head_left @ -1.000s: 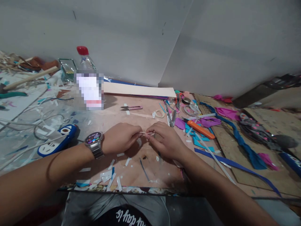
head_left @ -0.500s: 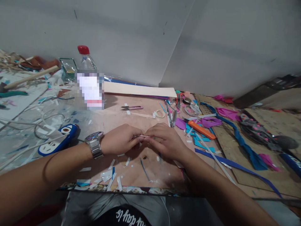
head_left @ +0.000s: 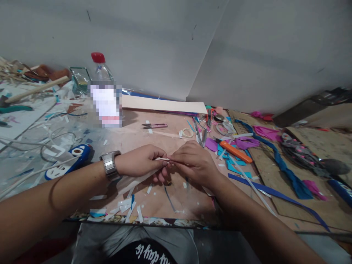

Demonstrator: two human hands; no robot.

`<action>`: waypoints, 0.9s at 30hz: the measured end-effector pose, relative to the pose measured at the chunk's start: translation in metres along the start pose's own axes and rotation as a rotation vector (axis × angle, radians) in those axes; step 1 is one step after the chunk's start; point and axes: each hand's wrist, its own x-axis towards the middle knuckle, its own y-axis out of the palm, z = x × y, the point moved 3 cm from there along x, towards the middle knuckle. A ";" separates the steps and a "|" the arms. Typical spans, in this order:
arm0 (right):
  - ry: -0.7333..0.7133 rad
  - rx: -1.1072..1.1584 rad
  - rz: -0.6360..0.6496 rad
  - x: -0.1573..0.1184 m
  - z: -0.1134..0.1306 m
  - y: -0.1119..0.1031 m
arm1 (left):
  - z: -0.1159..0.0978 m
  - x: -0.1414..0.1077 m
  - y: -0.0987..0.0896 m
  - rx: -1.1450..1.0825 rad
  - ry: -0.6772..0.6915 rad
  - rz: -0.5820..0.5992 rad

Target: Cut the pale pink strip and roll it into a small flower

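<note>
Near the middle of the table, my left hand [head_left: 147,161] and my right hand [head_left: 195,161] meet fingertip to fingertip. Between them they pinch a thin pale strip [head_left: 162,159], its material too small to tell. The left thumb lies along the strip while the other left fingers curl beneath it; the right thumb and forefinger close on its end. A wider whitish band [head_left: 134,183] slants out below my left hand toward the wrist; I cannot tell whether it is the same piece. Beyond the hands lie pink-handled thread snips [head_left: 155,125] and a tape roll [head_left: 187,132].
To the right are an orange utility knife [head_left: 235,151], a blue ribbon [head_left: 277,200] and cardboard [head_left: 272,194]. A red-capped bottle [head_left: 103,71] and a blue-white power strip [head_left: 68,163] with cables stand left. White scraps [head_left: 125,204] litter the front edge.
My left hand has turned, showing its curled lower fingers and more of the pale strip. The whitish band now shows below the left wrist. My right hand has barely moved.
</note>
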 end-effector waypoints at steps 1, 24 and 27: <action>-0.016 -0.006 0.004 0.000 0.001 -0.001 | 0.001 0.000 -0.001 -0.025 -0.014 -0.001; 0.104 0.007 -0.085 0.001 0.006 -0.002 | -0.007 -0.007 0.005 0.020 0.023 0.101; 0.170 0.038 -0.080 -0.001 0.005 0.002 | -0.007 -0.007 0.009 0.079 0.034 0.086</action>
